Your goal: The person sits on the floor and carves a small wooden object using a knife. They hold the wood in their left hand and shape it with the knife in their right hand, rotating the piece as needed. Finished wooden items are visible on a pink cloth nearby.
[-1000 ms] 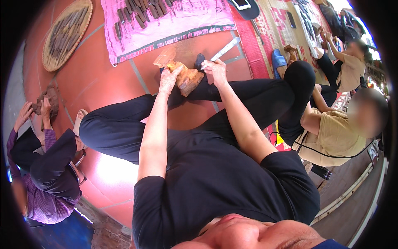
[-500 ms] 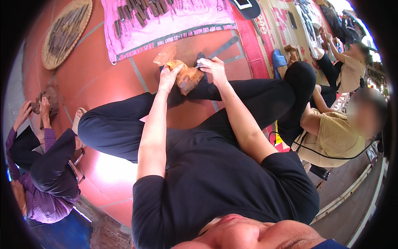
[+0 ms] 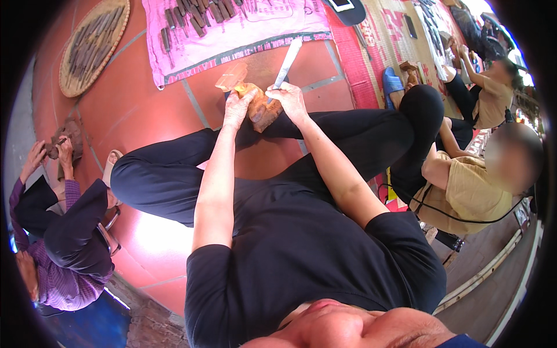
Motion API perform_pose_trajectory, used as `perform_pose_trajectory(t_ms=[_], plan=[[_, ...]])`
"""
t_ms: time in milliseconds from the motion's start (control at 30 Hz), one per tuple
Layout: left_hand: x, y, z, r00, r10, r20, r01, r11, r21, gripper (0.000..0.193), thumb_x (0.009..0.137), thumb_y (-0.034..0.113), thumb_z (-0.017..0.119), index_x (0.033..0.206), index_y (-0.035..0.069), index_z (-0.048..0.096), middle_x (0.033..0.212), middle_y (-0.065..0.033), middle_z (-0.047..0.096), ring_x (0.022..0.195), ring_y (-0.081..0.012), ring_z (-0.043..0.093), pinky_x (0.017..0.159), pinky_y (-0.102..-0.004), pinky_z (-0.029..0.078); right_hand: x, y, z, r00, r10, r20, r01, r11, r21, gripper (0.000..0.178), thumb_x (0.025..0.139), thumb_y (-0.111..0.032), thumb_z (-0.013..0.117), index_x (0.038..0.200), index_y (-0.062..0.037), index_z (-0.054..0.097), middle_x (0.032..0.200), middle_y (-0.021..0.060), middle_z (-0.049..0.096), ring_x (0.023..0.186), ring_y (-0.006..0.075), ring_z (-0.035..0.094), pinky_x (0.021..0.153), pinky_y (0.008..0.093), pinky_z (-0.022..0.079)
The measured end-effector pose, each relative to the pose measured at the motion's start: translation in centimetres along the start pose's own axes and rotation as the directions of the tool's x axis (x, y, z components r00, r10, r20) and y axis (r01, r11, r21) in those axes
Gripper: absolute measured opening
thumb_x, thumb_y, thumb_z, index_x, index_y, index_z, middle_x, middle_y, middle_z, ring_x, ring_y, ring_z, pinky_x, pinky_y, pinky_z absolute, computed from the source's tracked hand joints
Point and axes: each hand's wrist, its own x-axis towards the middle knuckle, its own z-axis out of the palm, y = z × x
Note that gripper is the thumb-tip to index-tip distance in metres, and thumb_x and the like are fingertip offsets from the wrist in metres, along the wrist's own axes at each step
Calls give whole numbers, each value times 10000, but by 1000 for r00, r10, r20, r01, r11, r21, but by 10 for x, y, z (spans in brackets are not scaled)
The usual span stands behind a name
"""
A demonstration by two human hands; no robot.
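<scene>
Between my thighs, just above the floor, a reddish-brown wood carving (image 3: pixel 264 118) is held at a tilt, with a flat base-like end (image 3: pixel 232 77) at its far left. My left hand (image 3: pixel 236 109) is closed around its middle. My right hand (image 3: pixel 288 100) grips a long, flat, grey metal tool (image 3: pixel 289 55) that looks like a file. Its broad end points up and away from me, and its narrow lower end meets the carving's right side. The exact contact spot is partly covered by my fingers.
Ahead, a pink cloth (image 3: pixel 232 49) carries several wooden-handled tools (image 3: pixel 197 17). A round woven tray (image 3: pixel 65 87) of similar tools lies far left. At left a person in purple (image 3: pixel 67 272) works a brown piece; others sit at right (image 3: pixel 470 185). A blue slipper (image 3: pixel 392 81) rests on a mat.
My right hand has swung the metal tool from lying low and slanting right to a steeper, brighter angle, and moved left onto the carving. My left hand keeps its hold.
</scene>
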Motion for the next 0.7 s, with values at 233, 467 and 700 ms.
perform_pose_trajectory(t_ms=[233,467,700], plan=[[1,-8,-1,998,51,-47,-51,999,13,549,773,342,687,1162,-13,533,1099,-148,616,1017,-229,586,902,-326,432,10,-3,-2,975,162,-151,-117,956,267,161,742,-129,698,831,2,670,721,24,633,634,111,578,598,237,458],[-6,4,0,996,82,-37,-77,992,103,561,782,363,674,1155,-32,536,1084,-186,624,1018,-254,599,893,-345,449,9,16,0,968,-248,-34,239,955,-178,235,728,-215,705,813,-1,653,690,56,622,663,127,580,606,283,447],[-14,16,-2,997,64,-40,-54,976,209,629,772,374,677,1209,-42,498,1140,-185,591,1060,-279,566,928,-365,435,15,-8,-17,982,52,-181,-13,977,211,91,766,-114,666,811,-35,661,714,13,617,586,66,513,523,191,382]])
